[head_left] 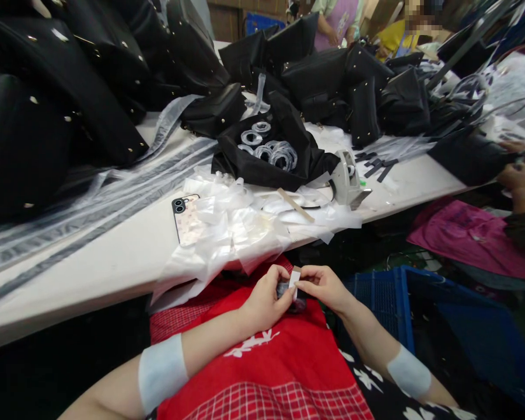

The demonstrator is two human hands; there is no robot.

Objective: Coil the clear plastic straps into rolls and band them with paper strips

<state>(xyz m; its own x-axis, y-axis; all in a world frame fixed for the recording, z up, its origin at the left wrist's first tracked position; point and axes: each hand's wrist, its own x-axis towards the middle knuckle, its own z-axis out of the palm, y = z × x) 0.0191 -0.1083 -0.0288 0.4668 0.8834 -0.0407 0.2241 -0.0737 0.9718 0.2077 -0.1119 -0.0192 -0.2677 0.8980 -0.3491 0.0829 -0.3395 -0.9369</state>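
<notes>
A phone (186, 224) lies on the white table (109, 262), while a blue crate (405, 309) stands below, near a pink cloth (459, 240).

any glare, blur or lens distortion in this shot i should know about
Head view: glare whitens the plastic sheets; head view: the black bag at far left loses detail in darkness; head view: wide-angle stretch toward the edges; head view: pixelated patch at top right.
</notes>
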